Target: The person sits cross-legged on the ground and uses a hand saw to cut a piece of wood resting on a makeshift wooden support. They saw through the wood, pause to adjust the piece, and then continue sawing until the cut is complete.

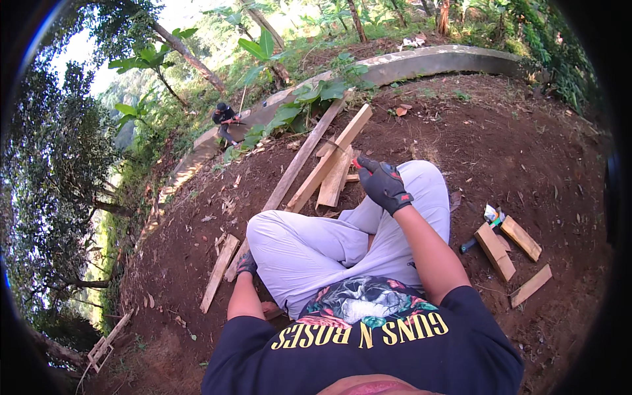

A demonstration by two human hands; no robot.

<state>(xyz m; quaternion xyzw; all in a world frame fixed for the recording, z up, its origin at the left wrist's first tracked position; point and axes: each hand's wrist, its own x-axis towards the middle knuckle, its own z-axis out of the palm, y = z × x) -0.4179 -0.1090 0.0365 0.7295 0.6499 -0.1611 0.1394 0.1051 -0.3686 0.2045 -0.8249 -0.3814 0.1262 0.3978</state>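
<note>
I sit cross-legged on bare soil in light grey trousers, with a dark glove on each hand. My right hand (384, 185), raised above my right shin, is closed round a red-ended tool. From it a thin, dark, blade-like part (334, 145) reaches to the squared wooden beam (336, 155); its exact kind is unclear. The beam slants away in front of my legs, its near end by my left shin. Beside my left knee, my left hand (246, 264) is at the near end of a long plank (304, 155); its fingers are mostly hidden.
Shorter boards (336, 176) lie under the beam. A loose plank (219, 273) is on my left. Wood blocks (495, 252), and a dark-handled tool (468, 246) lie on my right. Beyond, a low concrete wall (441, 60) curves past trees; another person (227, 122) sits there.
</note>
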